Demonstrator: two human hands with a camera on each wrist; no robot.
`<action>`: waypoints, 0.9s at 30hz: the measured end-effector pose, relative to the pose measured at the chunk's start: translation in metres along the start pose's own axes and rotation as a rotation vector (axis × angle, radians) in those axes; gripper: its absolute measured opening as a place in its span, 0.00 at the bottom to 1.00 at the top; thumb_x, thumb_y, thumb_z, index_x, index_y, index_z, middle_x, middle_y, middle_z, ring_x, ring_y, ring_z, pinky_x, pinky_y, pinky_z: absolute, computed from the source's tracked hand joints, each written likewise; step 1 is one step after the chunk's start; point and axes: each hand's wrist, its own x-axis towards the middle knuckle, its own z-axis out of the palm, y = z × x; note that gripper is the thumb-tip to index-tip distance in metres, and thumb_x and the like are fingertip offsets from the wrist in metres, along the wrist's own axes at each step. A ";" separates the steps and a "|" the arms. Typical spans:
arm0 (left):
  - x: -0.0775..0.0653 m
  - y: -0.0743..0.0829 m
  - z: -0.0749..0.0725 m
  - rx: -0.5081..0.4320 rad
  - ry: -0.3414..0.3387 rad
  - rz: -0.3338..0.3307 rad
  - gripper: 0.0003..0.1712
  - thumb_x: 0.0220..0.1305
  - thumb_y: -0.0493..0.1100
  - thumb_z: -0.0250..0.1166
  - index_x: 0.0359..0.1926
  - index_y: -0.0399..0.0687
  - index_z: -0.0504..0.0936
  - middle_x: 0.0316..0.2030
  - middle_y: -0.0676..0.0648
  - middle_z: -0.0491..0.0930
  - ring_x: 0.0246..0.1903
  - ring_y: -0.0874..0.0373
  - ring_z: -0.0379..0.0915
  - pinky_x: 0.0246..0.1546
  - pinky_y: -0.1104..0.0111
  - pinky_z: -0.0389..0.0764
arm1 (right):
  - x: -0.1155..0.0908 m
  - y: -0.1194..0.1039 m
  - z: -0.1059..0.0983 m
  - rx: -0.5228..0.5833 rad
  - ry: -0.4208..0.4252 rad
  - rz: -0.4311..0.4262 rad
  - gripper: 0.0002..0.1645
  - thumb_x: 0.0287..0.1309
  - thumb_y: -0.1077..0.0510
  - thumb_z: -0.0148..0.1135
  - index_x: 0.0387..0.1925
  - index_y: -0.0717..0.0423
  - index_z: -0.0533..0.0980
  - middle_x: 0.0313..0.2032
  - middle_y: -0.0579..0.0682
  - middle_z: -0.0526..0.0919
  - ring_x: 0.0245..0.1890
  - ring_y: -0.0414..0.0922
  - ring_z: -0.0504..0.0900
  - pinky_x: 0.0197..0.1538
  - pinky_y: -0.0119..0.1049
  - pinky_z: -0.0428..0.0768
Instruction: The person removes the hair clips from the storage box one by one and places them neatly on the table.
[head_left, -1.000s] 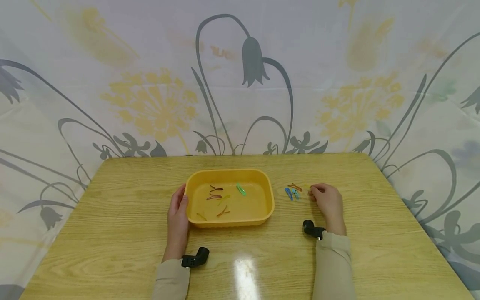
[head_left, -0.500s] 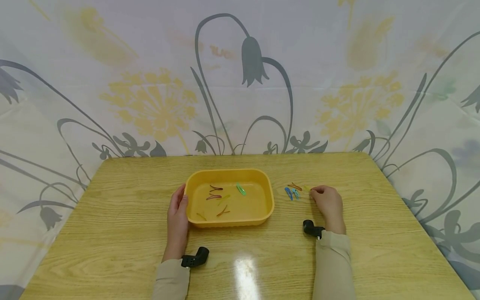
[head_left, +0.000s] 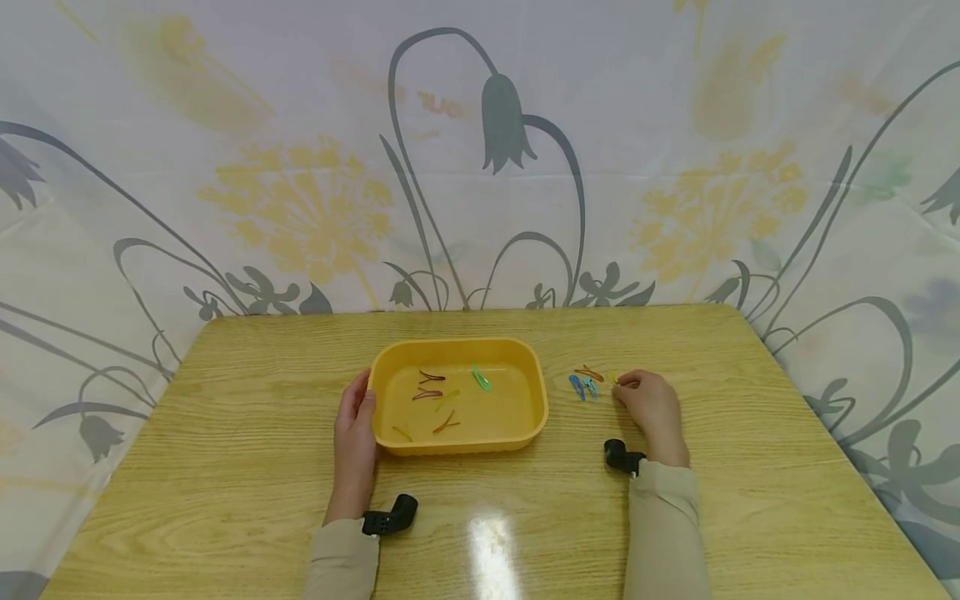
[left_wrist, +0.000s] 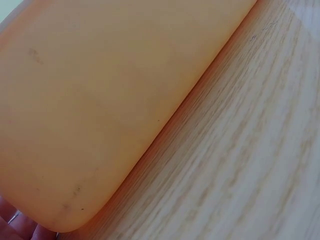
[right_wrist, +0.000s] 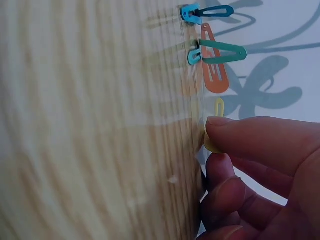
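Pinching near-closed on a yellow clip (right_wrist: 210, 145) at three o'clock from the tub (head_left: 495, 421), the right hand (head_left: 651, 407) could fumble one so thin, the left hand (head_left: 356, 429) holding nine o'clock.

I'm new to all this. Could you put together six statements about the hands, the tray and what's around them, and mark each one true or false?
1. The left hand holds the yellow tray at one end. True.
2. Nothing lies inside the yellow tray. False: several clips do, among them a green clip.
3. The right hand pinches a yellow clip. True.
4. The right hand is inside the yellow tray. False: it is beyond the tray's right end.
5. A blue clip lies on the table. True.
6. Everything behind the table is plain. False: the backdrop has flowers.
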 end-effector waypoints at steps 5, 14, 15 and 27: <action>-0.002 0.003 0.000 -0.003 -0.001 0.002 0.22 0.70 0.45 0.42 0.63 0.51 0.61 0.61 0.55 0.59 0.61 0.63 0.52 0.60 0.66 0.58 | 0.001 -0.003 0.001 -0.016 -0.016 -0.009 0.17 0.55 0.55 0.56 0.42 0.63 0.75 0.39 0.60 0.78 0.36 0.53 0.75 0.39 0.47 0.71; 0.006 -0.012 -0.004 -0.016 -0.005 0.005 0.22 0.69 0.47 0.44 0.62 0.57 0.63 0.60 0.58 0.60 0.60 0.65 0.54 0.59 0.68 0.59 | 0.000 -0.007 0.001 -0.016 -0.073 -0.002 0.18 0.55 0.54 0.55 0.43 0.63 0.74 0.40 0.62 0.78 0.38 0.55 0.75 0.41 0.48 0.71; 0.006 -0.013 -0.004 -0.018 -0.005 0.003 0.22 0.69 0.47 0.44 0.62 0.57 0.63 0.60 0.58 0.60 0.60 0.65 0.54 0.59 0.68 0.59 | 0.000 -0.007 0.001 -0.020 -0.075 -0.003 0.18 0.55 0.54 0.55 0.43 0.63 0.75 0.40 0.62 0.78 0.39 0.55 0.75 0.41 0.48 0.71; 0.009 -0.019 -0.004 -0.015 0.005 0.024 0.22 0.68 0.50 0.45 0.62 0.59 0.63 0.60 0.58 0.61 0.59 0.65 0.54 0.59 0.67 0.59 | -0.004 -0.010 0.000 -0.046 -0.080 -0.052 0.17 0.55 0.53 0.57 0.37 0.64 0.76 0.37 0.59 0.79 0.34 0.53 0.75 0.38 0.45 0.71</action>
